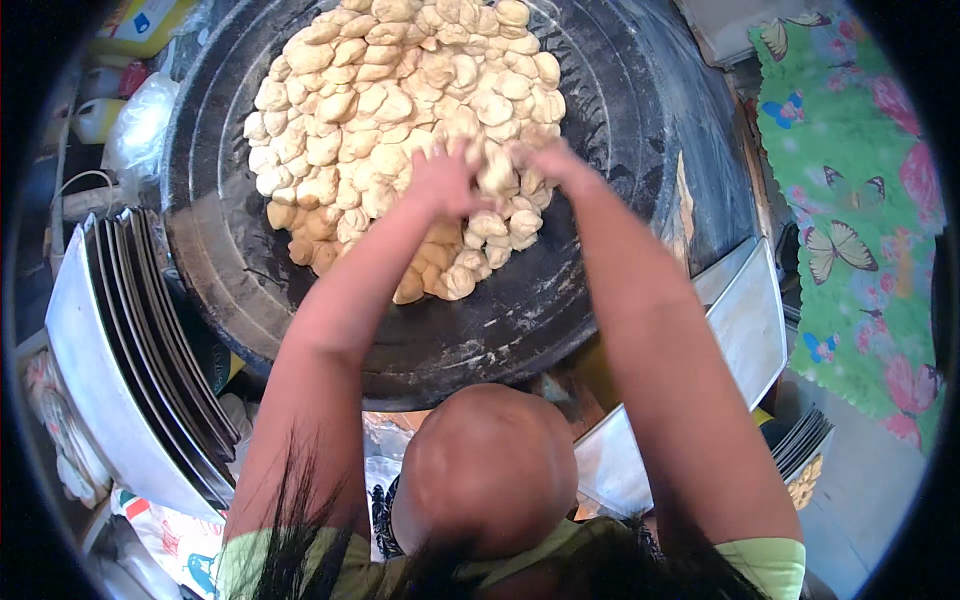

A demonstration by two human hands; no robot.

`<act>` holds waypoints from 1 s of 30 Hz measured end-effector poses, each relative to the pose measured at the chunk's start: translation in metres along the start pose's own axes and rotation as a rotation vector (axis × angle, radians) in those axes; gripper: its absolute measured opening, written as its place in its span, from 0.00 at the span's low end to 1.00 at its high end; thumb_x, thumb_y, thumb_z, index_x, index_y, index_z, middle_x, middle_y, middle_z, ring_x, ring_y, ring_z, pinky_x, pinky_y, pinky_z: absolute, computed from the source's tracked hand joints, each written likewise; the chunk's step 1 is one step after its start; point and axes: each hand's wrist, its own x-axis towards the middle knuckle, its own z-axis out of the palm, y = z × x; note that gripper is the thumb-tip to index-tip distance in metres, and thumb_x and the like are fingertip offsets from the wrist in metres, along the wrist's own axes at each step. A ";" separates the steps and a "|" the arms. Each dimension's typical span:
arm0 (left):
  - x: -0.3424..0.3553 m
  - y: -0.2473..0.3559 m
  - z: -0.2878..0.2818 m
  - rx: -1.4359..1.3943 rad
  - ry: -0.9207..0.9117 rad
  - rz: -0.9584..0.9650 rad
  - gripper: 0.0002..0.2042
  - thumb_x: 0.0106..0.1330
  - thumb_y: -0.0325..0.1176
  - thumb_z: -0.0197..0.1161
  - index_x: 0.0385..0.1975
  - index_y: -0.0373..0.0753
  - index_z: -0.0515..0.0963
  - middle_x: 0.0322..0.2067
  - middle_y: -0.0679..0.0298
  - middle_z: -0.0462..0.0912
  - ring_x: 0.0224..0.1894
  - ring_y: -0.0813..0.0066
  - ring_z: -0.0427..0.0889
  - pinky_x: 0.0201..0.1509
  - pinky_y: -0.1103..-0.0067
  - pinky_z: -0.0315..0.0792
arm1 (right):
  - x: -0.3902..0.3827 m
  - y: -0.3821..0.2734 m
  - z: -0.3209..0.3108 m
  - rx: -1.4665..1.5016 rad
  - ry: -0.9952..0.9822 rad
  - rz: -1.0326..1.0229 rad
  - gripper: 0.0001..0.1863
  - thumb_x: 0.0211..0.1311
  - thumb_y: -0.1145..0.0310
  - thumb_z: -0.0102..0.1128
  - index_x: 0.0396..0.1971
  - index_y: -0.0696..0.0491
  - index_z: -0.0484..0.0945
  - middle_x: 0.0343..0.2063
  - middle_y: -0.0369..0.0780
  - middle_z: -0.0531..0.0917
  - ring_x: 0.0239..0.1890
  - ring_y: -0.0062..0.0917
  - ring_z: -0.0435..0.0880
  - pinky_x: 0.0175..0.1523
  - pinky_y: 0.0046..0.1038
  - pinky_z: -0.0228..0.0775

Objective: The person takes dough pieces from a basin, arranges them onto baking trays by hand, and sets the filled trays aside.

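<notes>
A large heap of pale dough balls (360, 110) lies in a wide round black basin (240, 290). The balls press against each other, and some at the near left look browner. My left hand (446, 182) rests on the right part of the heap with its fingers spread. Just to the right, my right hand (552, 162) touches the heap's right edge, its fingers smeared by motion. A few blurred dough balls sit between the two hands. Whether the right hand holds one of them is hidden by the blur.
Metal trays (130, 370) stand on edge at the left. Another tray (750, 310) leans at the right, beside a green butterfly-patterned cloth (850, 220). At the far left are a clear plastic bag (140, 130) and a yellow container (145, 25).
</notes>
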 end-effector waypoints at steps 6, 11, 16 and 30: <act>-0.065 -0.059 0.019 -0.312 -0.545 0.199 0.38 0.48 0.64 0.60 0.53 0.40 0.71 0.58 0.50 0.64 0.56 0.56 0.68 0.55 0.62 0.64 | -0.069 -0.098 -0.018 0.014 -1.147 -0.177 0.39 0.47 0.47 0.65 0.55 0.57 0.67 0.60 0.51 0.64 0.58 0.37 0.67 0.50 0.39 0.71; 0.002 -0.090 -0.011 -0.576 0.412 -0.160 0.35 0.52 0.66 0.55 0.53 0.45 0.72 0.57 0.57 0.68 0.56 0.60 0.70 0.57 0.59 0.64 | -0.002 0.020 0.025 0.196 -0.431 0.049 0.48 0.40 0.43 0.67 0.59 0.54 0.62 0.60 0.51 0.63 0.61 0.40 0.63 0.59 0.39 0.61; -0.006 -0.046 0.029 -0.097 0.135 -0.209 0.46 0.48 0.73 0.49 0.65 0.50 0.55 0.67 0.58 0.47 0.68 0.45 0.42 0.61 0.38 0.29 | -0.071 -0.061 0.004 -0.303 -0.746 -0.199 0.62 0.35 0.35 0.66 0.67 0.50 0.43 0.63 0.59 0.50 0.66 0.50 0.51 0.65 0.42 0.52; -0.081 -0.117 0.107 -0.252 0.211 -0.625 0.40 0.59 0.66 0.44 0.63 0.39 0.53 0.65 0.47 0.44 0.66 0.50 0.45 0.64 0.56 0.49 | -0.090 -0.103 -0.016 0.104 -1.239 -0.038 0.56 0.41 0.34 0.62 0.66 0.48 0.49 0.63 0.53 0.56 0.67 0.42 0.52 0.62 0.46 0.57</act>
